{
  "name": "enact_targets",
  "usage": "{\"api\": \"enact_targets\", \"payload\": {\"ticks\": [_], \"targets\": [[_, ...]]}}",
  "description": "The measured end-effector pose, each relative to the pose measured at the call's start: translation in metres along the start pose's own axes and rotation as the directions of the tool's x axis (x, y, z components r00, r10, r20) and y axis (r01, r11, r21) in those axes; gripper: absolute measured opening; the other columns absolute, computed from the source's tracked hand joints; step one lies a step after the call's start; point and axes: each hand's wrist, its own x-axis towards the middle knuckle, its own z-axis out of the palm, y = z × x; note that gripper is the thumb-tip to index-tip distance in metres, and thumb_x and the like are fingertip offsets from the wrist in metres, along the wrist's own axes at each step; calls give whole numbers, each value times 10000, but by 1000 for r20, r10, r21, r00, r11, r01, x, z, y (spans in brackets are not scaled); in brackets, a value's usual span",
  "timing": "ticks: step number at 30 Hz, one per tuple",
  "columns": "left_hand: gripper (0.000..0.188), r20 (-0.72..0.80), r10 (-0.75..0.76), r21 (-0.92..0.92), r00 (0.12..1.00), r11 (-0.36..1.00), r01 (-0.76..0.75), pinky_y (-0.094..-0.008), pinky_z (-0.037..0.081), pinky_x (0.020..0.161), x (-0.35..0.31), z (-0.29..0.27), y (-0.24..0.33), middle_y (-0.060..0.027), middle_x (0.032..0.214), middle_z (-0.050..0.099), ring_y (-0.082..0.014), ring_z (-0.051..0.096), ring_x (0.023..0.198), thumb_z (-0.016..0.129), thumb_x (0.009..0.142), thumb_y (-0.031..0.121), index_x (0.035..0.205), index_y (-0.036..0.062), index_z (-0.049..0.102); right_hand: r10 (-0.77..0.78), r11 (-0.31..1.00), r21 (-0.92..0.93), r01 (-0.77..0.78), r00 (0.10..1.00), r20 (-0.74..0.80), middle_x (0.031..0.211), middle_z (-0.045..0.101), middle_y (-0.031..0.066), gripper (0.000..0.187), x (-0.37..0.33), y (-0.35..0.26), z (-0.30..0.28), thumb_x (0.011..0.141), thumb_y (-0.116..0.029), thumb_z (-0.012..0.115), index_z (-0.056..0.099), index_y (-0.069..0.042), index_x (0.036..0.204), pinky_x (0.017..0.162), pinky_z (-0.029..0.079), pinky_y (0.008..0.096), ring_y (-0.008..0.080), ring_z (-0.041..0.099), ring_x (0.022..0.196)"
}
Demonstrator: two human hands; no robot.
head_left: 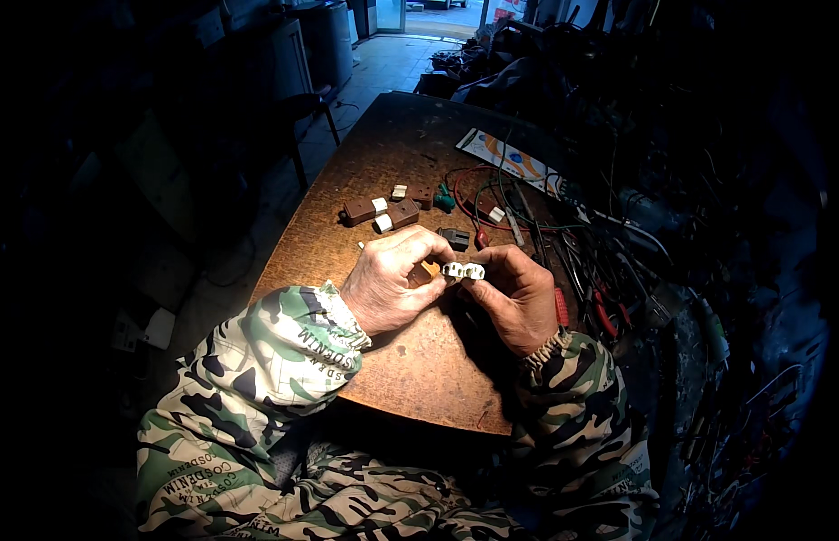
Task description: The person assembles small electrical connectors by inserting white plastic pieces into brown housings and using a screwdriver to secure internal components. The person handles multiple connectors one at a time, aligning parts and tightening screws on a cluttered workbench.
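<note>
Between the fingertips of both hands are two small white pieces with dark openings, side by side. The left white piece (452,270) is pinched by my left hand (392,279), and the right white piece (474,271) by my right hand (514,298). They look to be touching; I cannot tell whether they are joined. Just beyond the fingers lies a dark grey block (454,238). A brown block (423,274) shows partly behind my left fingers. Farther off lie several brown blocks with white ends, among them one brown block (359,212) at the left.
The wooden table (311,243) narrows away from me. On its right lie a green clip (445,200), a red clip (481,240), tangled wires, red-handled pliers (607,316) and a printed white-and-orange strip (510,162). A dark stool (302,113) stands beyond the left edge.
</note>
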Motion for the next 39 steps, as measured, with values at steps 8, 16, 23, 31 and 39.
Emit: {"api": "enact_targets", "payload": {"ticks": [8, 16, 23, 31, 39], "targets": [[250, 21, -39, -6, 999, 999, 39, -304, 613, 694, 0, -1, 4, -89, 962, 697, -197, 729, 865, 773, 797, -30, 1020, 18, 669, 0, 1000, 8, 0, 1000, -13, 1031, 730, 111, 219, -1, -1, 0, 938, 3, 708, 637, 39, 1142, 828, 587, 286, 151, 716, 952], [333, 172, -468, -578, 867, 664, 474, -207, 560, 594, 6, -5, -5, -66, 994, 677, -103, 660, 767, 765, 933, 116, 1218, 6, 630, 62, 991, 121, -58, 998, -31, 1042, 726, 132, 305, -2, -10, -4, 946, -26, 710, 612, 70, 1218, 775, 597, 282, 168, 719, 938], [244, 471, -639, -785, 608, 11, 619, -162, 560, 531, 5, -12, -10, -33, 903, 642, -74, 642, 702, 645, 1026, 188, 1166, -11, 627, 280, 883, 385, -270, 960, 32, 969, 714, 179, 439, 1, -18, -6, 998, -125, 667, 535, 120, 1336, 642, 592, 269, 192, 725, 757], [209, 538, -606, -733, 586, 6, 680, -168, 568, 535, 7, -11, -5, -20, 835, 629, -67, 636, 668, 626, 1039, 208, 1053, 0, 647, 431, 739, 512, -438, 891, 141, 883, 700, 203, 406, 4, -18, -13, 1038, -256, 623, 587, 131, 1155, 544, 585, 278, 198, 701, 624], [228, 611, -556, -649, 564, 56, 758, -187, 511, 510, 6, -9, -5, -25, 843, 631, -72, 624, 659, 646, 1030, 221, 1062, -4, 648, 468, 669, 543, -508, 855, 223, 813, 696, 182, 368, 3, -13, -16, 1037, -266, 633, 640, 100, 1073, 522, 583, 280, 187, 696, 603]]}}
